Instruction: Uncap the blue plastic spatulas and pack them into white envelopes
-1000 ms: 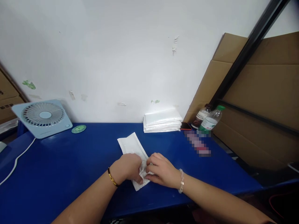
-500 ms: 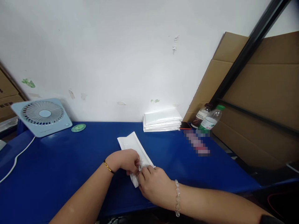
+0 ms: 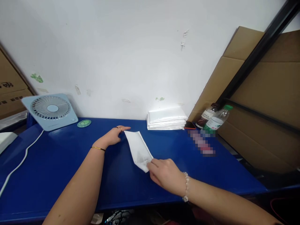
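Note:
A flat white packet (image 3: 137,147) lies slanted on the blue tabletop (image 3: 122,193), with a crinkled clear part near its lower end. My right hand (image 3: 165,172), with a beaded bracelet at the wrist, pinches the packet's lower right corner. Beside the packet's upper left corner is my left hand (image 3: 113,136), index finger stretched out and the other fingers partly bent, holding nothing. A stack of similar white packets (image 3: 166,118) sits against the wall at the back.
At the left stand a light blue fan (image 3: 52,109) and its white cable (image 3: 25,154), near a green round disc (image 3: 84,123). Two bottles (image 3: 207,115) and a phone (image 3: 189,125) are at the back right, near a pixelated patch. Cardboard (image 3: 220,72) leans behind.
My left hand has let go of the packet's lower part and moved up and left, its index finger now extended. My right hand still grips the packet. The view has shifted slightly.

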Demonstrator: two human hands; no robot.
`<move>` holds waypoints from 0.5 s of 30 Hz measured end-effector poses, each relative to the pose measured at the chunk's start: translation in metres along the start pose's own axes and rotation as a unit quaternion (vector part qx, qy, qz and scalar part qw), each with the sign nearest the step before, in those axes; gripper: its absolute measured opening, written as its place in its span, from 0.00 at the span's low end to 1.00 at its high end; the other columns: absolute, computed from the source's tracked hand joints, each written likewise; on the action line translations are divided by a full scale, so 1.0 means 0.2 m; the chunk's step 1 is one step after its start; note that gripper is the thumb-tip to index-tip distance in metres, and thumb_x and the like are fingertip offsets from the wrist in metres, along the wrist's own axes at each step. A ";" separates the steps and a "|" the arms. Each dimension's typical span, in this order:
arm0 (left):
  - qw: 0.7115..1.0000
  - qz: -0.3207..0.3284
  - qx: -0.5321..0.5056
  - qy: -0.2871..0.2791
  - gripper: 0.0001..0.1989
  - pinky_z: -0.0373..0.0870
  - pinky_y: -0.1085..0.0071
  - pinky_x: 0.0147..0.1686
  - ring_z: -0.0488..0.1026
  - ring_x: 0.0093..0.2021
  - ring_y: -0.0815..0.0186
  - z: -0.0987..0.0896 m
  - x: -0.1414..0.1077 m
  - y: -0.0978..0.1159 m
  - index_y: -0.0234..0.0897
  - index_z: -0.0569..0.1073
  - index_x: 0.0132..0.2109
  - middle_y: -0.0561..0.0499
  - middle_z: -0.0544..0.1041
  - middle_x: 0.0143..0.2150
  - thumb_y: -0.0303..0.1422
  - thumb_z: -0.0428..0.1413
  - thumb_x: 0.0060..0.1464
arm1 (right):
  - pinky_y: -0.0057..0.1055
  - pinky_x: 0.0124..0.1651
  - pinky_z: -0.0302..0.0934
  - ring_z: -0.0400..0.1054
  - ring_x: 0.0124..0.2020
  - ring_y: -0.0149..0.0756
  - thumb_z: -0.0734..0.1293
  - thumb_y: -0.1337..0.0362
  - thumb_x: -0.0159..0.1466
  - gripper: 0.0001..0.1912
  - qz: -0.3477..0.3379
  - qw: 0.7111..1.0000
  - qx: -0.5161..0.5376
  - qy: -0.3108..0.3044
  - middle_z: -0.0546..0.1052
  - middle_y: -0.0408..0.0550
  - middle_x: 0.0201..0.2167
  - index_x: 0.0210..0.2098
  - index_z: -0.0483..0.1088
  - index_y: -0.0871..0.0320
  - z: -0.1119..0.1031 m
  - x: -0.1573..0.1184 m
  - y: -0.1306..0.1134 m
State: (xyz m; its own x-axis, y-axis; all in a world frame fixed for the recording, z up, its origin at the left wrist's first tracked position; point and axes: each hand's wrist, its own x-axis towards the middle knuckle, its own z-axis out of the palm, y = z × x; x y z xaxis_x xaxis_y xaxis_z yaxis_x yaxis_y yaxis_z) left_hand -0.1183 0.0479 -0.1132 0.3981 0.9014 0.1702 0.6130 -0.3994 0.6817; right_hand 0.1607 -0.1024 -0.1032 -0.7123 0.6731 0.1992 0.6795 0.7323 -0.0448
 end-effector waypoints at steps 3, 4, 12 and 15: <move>0.989 0.007 -0.130 -0.065 0.20 0.66 0.61 0.51 0.72 0.47 0.58 0.00 -0.01 0.05 0.39 0.75 0.44 0.47 0.76 0.46 0.36 0.61 0.41 | 0.26 0.33 0.61 0.69 0.31 0.32 0.57 0.68 0.64 0.09 0.076 0.974 0.192 0.090 0.74 0.46 0.32 0.37 0.68 0.57 -0.09 0.01 0.12; 0.981 -0.004 -0.181 -0.073 0.18 0.67 0.62 0.49 0.73 0.45 0.59 -0.01 -0.01 0.07 0.37 0.74 0.42 0.48 0.76 0.43 0.39 0.62 0.42 | 0.27 0.33 0.62 0.68 0.31 0.32 0.58 0.66 0.65 0.08 0.111 0.952 0.255 0.126 0.74 0.45 0.30 0.37 0.68 0.57 -0.11 0.03 0.17; 0.897 -0.247 -0.294 0.218 0.27 0.66 0.75 0.23 0.69 0.24 0.70 -0.14 -0.02 -0.07 0.36 0.66 0.49 0.52 0.73 0.31 0.43 0.63 0.43 | 0.28 0.24 0.65 0.66 0.21 0.30 0.65 0.59 0.57 0.22 0.280 0.701 0.626 0.196 0.69 0.34 0.22 0.48 0.53 0.51 0.04 0.46 0.40; 0.865 -0.264 -0.299 0.305 0.26 0.71 0.71 0.28 0.72 0.29 0.68 -0.15 -0.01 -0.16 0.39 0.61 0.56 0.49 0.75 0.37 0.39 0.57 0.50 | 0.29 0.28 0.67 0.67 0.23 0.29 0.63 0.63 0.58 0.22 0.305 0.699 0.611 0.211 0.68 0.34 0.23 0.50 0.52 0.51 0.14 0.68 0.44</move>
State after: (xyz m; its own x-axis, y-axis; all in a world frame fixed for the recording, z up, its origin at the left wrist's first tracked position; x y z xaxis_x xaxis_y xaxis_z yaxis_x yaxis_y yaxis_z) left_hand -0.1592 0.0638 -0.1135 -0.3756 0.9250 -0.0567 0.0646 0.0871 0.9941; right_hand 0.1193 0.0571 -0.1078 -0.0641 0.9972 0.0373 -0.0073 0.0369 -0.9993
